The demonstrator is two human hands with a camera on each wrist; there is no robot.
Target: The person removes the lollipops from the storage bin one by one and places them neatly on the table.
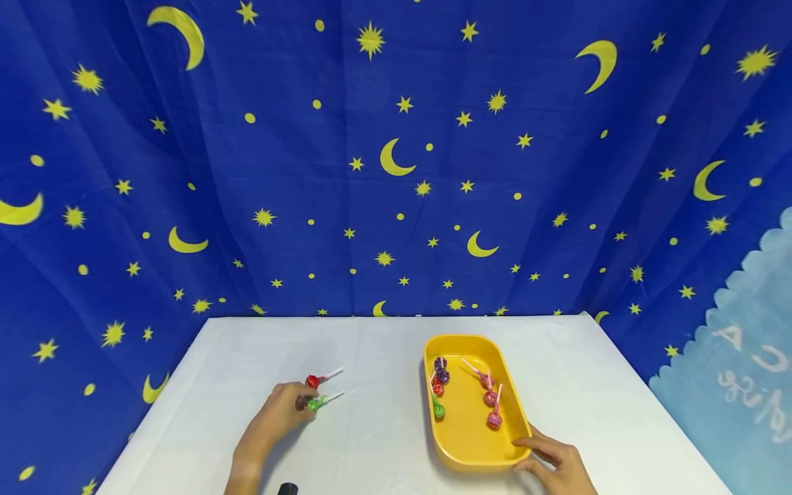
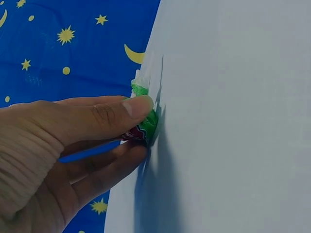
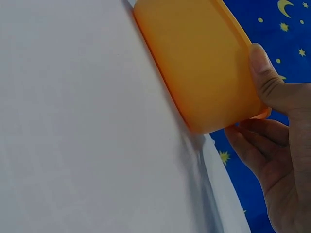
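Observation:
At the left of the table, my left hand [image 1: 281, 412] pinches a green-wrapped lollipop [image 1: 315, 403]. In the left wrist view the thumb lies across this green lollipop [image 2: 151, 124], and a dark red wrapper shows beside it. A dark red lollipop [image 1: 301, 403] is by the fingers, partly hidden. Just beyond them lies a red lollipop [image 1: 312, 380], its white stick pointing right. My right hand [image 1: 557, 464] grips the near right corner of a yellow tray [image 1: 473, 457], thumb and fingers on either side of its wall. The tray's outer side [image 3: 204, 68] fills the top of the right wrist view.
Inside the tray, purple lollipops [image 1: 442, 375], a red one [image 1: 437, 389] and a green one [image 1: 438, 411] line the left wall; three pink lollipops [image 1: 490, 398] lie along the right. A black object [image 1: 287, 489] shows at the front edge. Blue star-patterned cloth [image 1: 371, 206] hangs behind the white table [image 1: 371, 426].

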